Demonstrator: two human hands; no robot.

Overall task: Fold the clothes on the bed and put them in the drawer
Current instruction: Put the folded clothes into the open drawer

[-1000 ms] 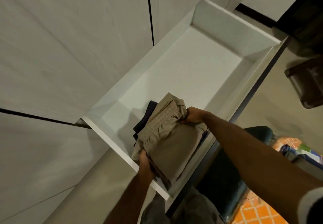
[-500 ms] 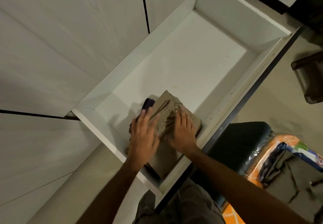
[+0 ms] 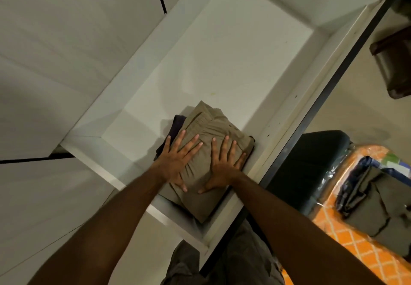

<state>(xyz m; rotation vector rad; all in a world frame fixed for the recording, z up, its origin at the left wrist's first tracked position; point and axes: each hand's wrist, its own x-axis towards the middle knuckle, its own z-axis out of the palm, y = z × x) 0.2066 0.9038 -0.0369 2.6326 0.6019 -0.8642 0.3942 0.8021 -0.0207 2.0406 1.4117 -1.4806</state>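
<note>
A folded khaki garment [image 3: 213, 126] lies on top of a dark folded garment [image 3: 175, 124] in the near corner of the open white drawer [image 3: 222, 62]. Both palms rest flat on the khaki pile with fingers spread. My left hand [image 3: 178, 160] covers its left side and my right hand [image 3: 222, 164] covers its right side. Neither hand grips the cloth. More olive clothes [image 3: 378, 207] lie on the bed's orange patterned sheet [image 3: 347, 255] at the lower right.
White cabinet fronts [image 3: 66, 51] fill the left. The drawer's dark front edge [image 3: 322, 97] runs diagonally on the right. A dark padded piece [image 3: 311, 162] sits between drawer and bed. A brown object [image 3: 395, 66] stands on the floor at right.
One second ago both hands held the pile by its ends above the drawer's near corner. They set it down inside, let go, and now press flat on top with spread fingers.
</note>
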